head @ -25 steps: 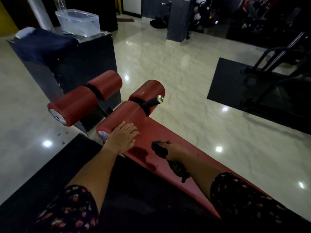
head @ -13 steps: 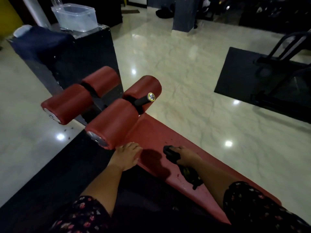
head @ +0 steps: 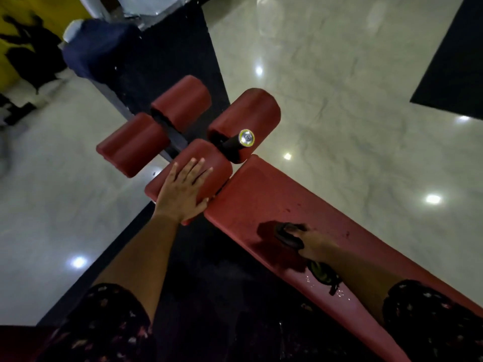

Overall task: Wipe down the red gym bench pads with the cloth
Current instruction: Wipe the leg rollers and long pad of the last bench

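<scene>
The long red bench pad (head: pixel 282 194) runs from the middle of the view down to the lower right. Several red roller pads sit at its far end, the nearest one (head: pixel 209 163) just beyond the pad's edge. My left hand (head: pixel 183 190) lies flat on that nearest roller, fingers spread and straight. My right hand (head: pixel 311 241) grips a dark cloth (head: pixel 286 235) against the bench pad; a yellow-green part of the cloth (head: pixel 321 274) trails under my forearm. Water drops show on the pad near it.
A black handle with a silver end cap (head: pixel 245 138) sticks out between the rollers. A black box (head: pixel 162 56) with a dark blue cloth (head: pixel 99 48) on it stands beyond. A black mat (head: pixel 203 278) lies under the bench on the shiny marble floor (head: pixel 352 100).
My left hand moved from the bench pad's edge back up onto the nearest roller. My right hand with the cloth shifted little on the pad. The camera has tilted down and closer.
</scene>
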Tool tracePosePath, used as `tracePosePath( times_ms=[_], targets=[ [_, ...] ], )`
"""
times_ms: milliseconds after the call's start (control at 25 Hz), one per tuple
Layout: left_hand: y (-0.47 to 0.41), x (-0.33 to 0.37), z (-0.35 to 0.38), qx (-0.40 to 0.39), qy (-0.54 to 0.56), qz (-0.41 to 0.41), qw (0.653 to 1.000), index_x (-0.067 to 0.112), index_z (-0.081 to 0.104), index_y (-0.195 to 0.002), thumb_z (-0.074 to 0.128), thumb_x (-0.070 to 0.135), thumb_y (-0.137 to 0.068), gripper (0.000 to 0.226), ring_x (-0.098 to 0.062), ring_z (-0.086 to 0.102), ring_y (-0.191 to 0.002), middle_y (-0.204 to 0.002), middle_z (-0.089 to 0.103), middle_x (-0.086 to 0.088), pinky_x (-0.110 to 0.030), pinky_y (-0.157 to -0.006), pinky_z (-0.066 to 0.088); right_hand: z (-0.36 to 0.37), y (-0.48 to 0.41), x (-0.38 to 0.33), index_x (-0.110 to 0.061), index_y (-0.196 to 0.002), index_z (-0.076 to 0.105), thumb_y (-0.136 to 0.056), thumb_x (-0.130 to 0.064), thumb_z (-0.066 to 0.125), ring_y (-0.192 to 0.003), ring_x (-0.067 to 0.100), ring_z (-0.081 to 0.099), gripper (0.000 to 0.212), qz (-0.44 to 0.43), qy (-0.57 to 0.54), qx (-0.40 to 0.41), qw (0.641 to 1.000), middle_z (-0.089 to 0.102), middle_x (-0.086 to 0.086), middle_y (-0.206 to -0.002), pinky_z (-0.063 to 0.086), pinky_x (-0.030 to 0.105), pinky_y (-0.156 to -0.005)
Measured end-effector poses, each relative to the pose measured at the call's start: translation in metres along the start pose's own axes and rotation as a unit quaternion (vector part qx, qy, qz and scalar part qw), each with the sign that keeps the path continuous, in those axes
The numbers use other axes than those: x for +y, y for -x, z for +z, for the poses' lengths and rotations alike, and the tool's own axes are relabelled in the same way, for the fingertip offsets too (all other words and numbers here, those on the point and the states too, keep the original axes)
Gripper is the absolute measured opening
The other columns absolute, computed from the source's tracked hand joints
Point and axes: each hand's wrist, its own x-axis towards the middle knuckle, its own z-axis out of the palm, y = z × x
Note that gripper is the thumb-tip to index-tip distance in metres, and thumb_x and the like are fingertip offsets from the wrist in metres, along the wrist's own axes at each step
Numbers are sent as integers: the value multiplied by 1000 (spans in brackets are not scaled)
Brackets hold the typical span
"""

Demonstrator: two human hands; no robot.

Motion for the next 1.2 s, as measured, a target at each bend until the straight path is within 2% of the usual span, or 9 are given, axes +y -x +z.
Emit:
tracePosePath(
  times_ms=[120,280,480,600,680,800,960,1080,1200],
  targets=[
    [-17,-5,-7,21,-1,39,999,17,41,-148,35,56,-81,78,-31,42,-137,-149,46,-11,-54,-114,25,-2,-20,-21,-52,-148,19,-93,-15,49,-118,26,43,73,-37,37,-7,999,24,1,-152,47,36,-93],
    [-32,-5,2,34,-34,46,998,27,19,-155,30,56,-82,79,-24,18,-149,-162,20,-3,-50,-119,16,-21,-61,-64,-61,-140,26,-91,-13,57,-135,32,27,76,-149,226,75,960,4,-6,-162,35,48,-101],
    [-32,-5,14,108,-40,51,992,25,29,-154,34,53,-81,78,-26,22,-148,-162,21,-5,-52,-117,22,-21,-130,-123,-52,-127,55,-78,-27,72,-121,32,46,57,-364,322,247,838,37,-4,-152,47,41,-80],
    [-34,-4,14,112,-34,52,992,23,32,-153,33,52,-82,76,-27,25,-147,-161,24,-6,-52,-116,24,-18,-163,-162,-46,-137,47,-82,-38,70,-128,34,38,60,-284,200,273,897,32,2,-149,47,44,-87],
    [-34,-6,16,119,-30,51,991,24,32,-153,34,52,-83,76,-26,24,-147,-161,24,-5,-51,-116,24,-11,-178,-180,-45,-149,23,-91,-54,52,-140,38,17,66,-186,172,161,954,12,3,-159,31,55,-104],
    [-35,-7,19,132,-26,57,989,23,32,-153,35,51,-84,74,-27,25,-147,-161,25,-6,-52,-116,25,-7,-182,-179,-45,-151,8,-87,-68,47,-143,46,0,79,-142,171,141,965,-2,0,-161,20,74,-103],
    [-37,-7,20,113,-40,52,991,26,22,-155,31,53,-87,73,-25,17,-149,-163,17,-5,-51,-117,19,-21,-189,-178,-39,-147,23,-92,-35,59,-127,42,34,66,-30,27,116,992,6,6,-158,47,52,-91],
    [-36,-6,20,91,-53,46,993,29,8,-156,28,56,-89,76,-22,6,-151,-165,3,-1,-48,-120,12,-27,-182,-206,-23,-130,48,-94,-27,50,-109,38,50,36,42,-185,185,964,32,8,-136,45,41,-79],
    [-34,-7,17,80,-45,46,995,30,6,-157,27,57,-87,77,-21,3,-151,-165,1,0,-48,-121,9,14,-161,-234,-25,-136,41,-95,-27,49,-108,40,50,42,-17,-135,169,976,29,11,-141,50,43,-83]
  ],
)
